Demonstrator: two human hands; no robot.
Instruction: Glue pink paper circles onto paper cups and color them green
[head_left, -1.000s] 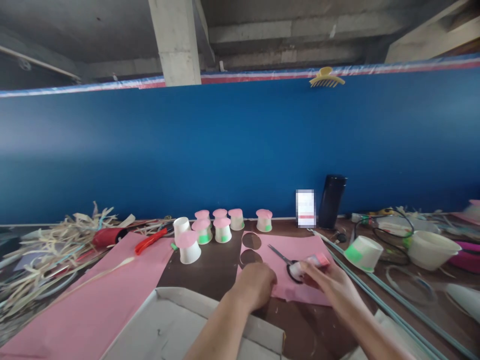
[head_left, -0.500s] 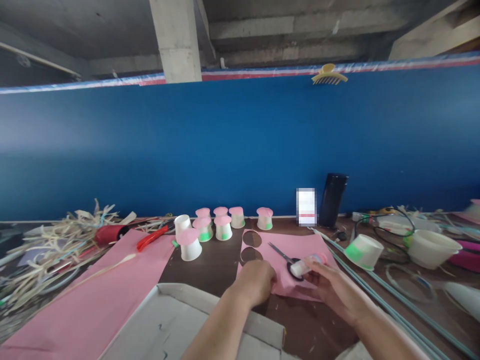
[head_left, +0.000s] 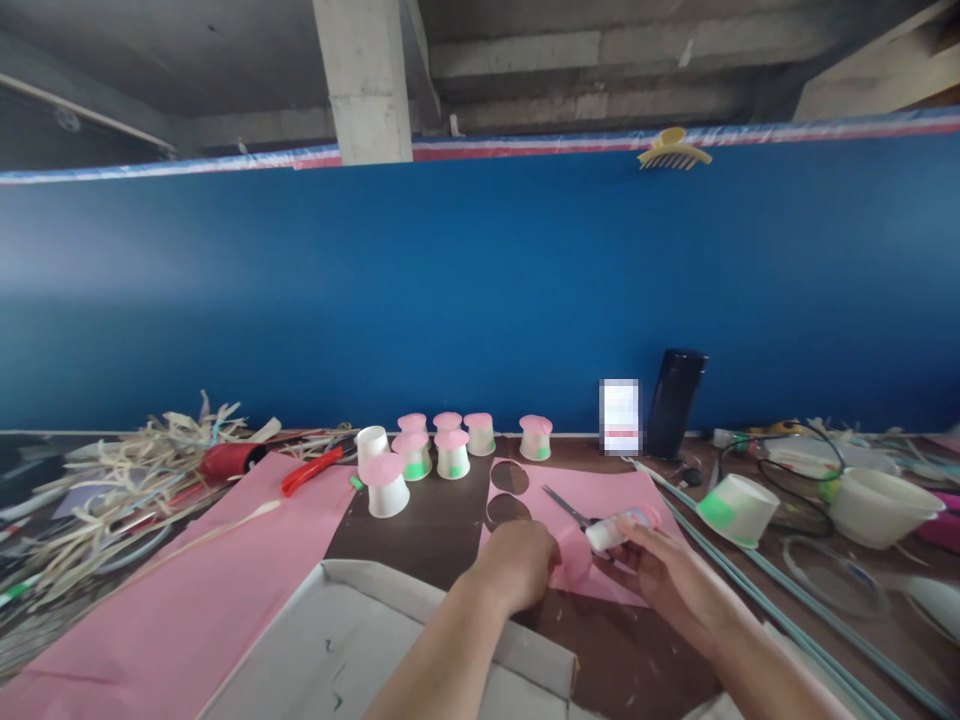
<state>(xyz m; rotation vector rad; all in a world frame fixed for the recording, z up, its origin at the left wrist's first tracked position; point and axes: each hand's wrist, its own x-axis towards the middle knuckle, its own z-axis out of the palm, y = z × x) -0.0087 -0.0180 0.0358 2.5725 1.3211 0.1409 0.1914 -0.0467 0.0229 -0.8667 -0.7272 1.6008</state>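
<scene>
Head view shows the right hand [head_left: 667, 575] gripping a white tube [head_left: 607, 532], tilted above a pink sheet [head_left: 630, 487] with two round holes cut in it; scissors [head_left: 559, 498] lie on that sheet, their handles partly behind the tube. Left hand [head_left: 519, 563] is curled beside a pink disc [head_left: 574, 553], its fingertips hidden, so whether it pinches the disc cannot be told. Beyond, pink-topped cups [head_left: 452, 461] stand upside down on the brown table [head_left: 420, 530], near a white box [head_left: 300, 650]
</scene>
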